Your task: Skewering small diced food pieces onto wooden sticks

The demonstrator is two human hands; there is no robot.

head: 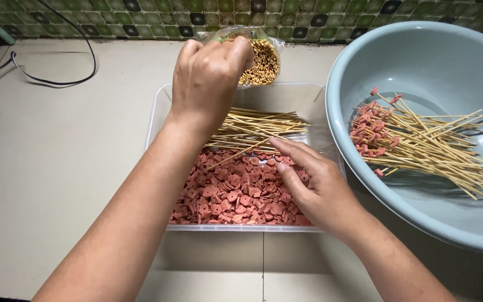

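a head-worn camera looks down at two bare arms working over a pale table (57,168). in the middle sits a shallow clear plastic tray (157,112), its near half filled with small reddish-pink meat pieces (230,193) and its far half holding a loose bundle of plain bamboo skewers (258,126) lying crosswise.

the left hand (208,81) is raised over the far edge of the tray, its fingers bunched together and closed on the top of a clear plastic bag of small yellow-brown beans (261,61); the bag hangs just beyond the tray, near the green tiled wall (308,17).

the right hand (314,179) rests low over the right side of the tray, palm down, fingers loosely spread and slightly curled, the fingertips (280,146) touching the meat pieces close to the ends of the skewers. whether it pinches a single piece cannot be told.

to the right, touching the tray's side, stands a large pale blue-grey basin (364,61). inside it lies a heap of skewers with meat pieces threaded on their ends (409,140), the loaded ends pointing left.

a black cable (57,83) loops across the far left of the table.
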